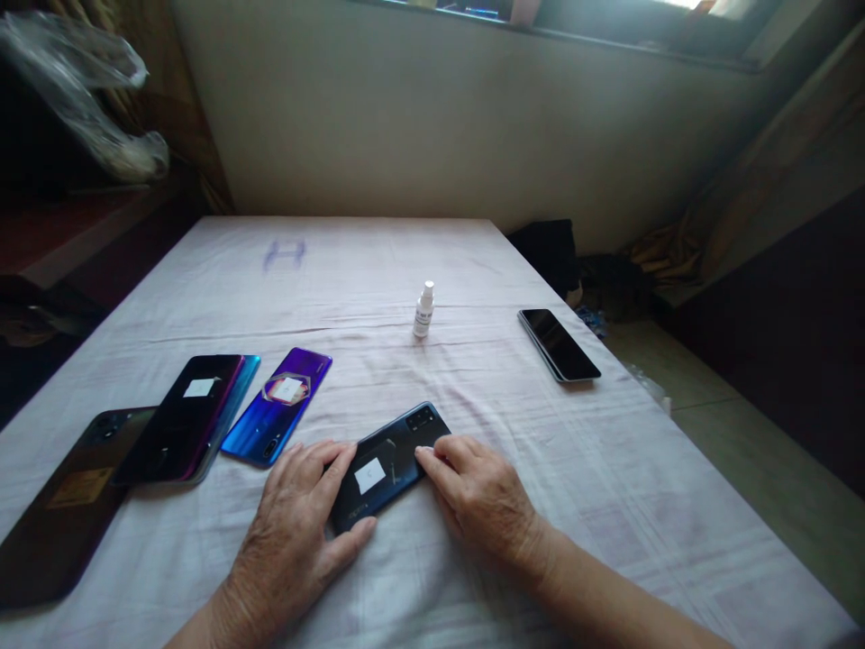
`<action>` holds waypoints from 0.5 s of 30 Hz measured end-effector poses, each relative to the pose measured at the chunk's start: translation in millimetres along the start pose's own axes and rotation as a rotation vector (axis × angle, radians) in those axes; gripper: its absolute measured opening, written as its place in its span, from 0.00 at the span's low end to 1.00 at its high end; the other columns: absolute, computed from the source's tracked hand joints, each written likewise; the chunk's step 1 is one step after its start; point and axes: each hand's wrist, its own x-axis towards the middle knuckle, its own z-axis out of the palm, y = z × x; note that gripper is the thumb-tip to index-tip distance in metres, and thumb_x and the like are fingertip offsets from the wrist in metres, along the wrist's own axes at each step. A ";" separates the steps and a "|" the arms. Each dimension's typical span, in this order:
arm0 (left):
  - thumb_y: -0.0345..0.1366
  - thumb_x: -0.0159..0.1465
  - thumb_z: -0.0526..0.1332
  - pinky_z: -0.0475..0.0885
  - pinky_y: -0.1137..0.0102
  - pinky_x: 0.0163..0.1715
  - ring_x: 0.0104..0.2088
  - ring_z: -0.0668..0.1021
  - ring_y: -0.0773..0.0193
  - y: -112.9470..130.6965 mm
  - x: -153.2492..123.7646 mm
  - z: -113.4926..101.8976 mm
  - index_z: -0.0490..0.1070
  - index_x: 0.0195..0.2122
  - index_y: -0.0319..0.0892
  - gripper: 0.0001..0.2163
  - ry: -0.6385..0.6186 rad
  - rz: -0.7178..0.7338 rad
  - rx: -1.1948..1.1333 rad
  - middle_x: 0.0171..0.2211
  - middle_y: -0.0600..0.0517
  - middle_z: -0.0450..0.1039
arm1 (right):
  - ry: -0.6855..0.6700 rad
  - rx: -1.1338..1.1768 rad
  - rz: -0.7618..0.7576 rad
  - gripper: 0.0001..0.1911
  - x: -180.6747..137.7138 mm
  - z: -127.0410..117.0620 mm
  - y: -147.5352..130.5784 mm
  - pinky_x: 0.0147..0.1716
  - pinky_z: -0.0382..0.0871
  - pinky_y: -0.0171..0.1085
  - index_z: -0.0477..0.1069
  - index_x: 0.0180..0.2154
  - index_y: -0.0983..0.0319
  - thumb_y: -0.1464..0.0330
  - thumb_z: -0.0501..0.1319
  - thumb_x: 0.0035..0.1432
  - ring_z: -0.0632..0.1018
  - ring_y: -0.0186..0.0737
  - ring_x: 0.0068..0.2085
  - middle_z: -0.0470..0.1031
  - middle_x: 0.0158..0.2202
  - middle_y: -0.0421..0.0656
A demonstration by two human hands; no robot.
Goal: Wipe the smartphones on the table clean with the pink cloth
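A dark smartphone (pixel 398 455) lies back up in front of me, its camera block at the far right corner and a white square sticker on its back. My left hand (pixel 297 514) grips its left end, thumb along the near edge and fingers along the far edge. The fingers of my right hand (pixel 473 491) are pinched together at the phone's right side, the tips over its back below the cameras. Whatever those fingertips may hold is too small to make out.
Left of my hands are a blue-purple phone (pixel 277 410), a stack of phones (pixel 193 415) and a large dark phone (pixel 68 514). A small white bottle (pixel 423 311) stands upright mid-table. Another phone (pixel 559 344) rests near the right edge of the cloth-covered table (pixel 365 270).
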 end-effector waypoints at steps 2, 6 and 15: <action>0.44 0.59 0.64 0.61 0.52 0.60 0.55 0.72 0.47 -0.5 -0.3 0.2 0.61 0.61 0.44 0.29 -0.004 0.001 0.004 0.53 0.44 0.71 | -0.005 0.004 -0.003 0.12 5.3 0.3 1.9 0.34 0.69 0.37 0.75 0.46 0.63 0.74 0.57 0.63 0.74 0.41 0.35 0.76 0.36 0.46; 0.45 0.59 0.64 0.60 0.51 0.60 0.55 0.72 0.47 -1.9 -0.7 0.7 0.61 0.61 0.44 0.29 -0.009 0.004 0.005 0.53 0.44 0.71 | 0.025 0.009 0.112 0.13 10.7 1.9 14.1 0.36 0.69 0.35 0.76 0.45 0.61 0.75 0.57 0.62 0.74 0.40 0.36 0.76 0.36 0.46; 0.49 0.59 0.65 0.62 0.52 0.59 0.55 0.72 0.46 -4.6 -2.8 0.6 0.62 0.61 0.40 0.32 -0.020 0.071 0.020 0.54 0.42 0.71 | 0.166 0.127 0.132 0.12 5.7 4.4 16.5 0.39 0.70 0.37 0.74 0.44 0.64 0.75 0.53 0.65 0.75 0.40 0.37 0.76 0.36 0.46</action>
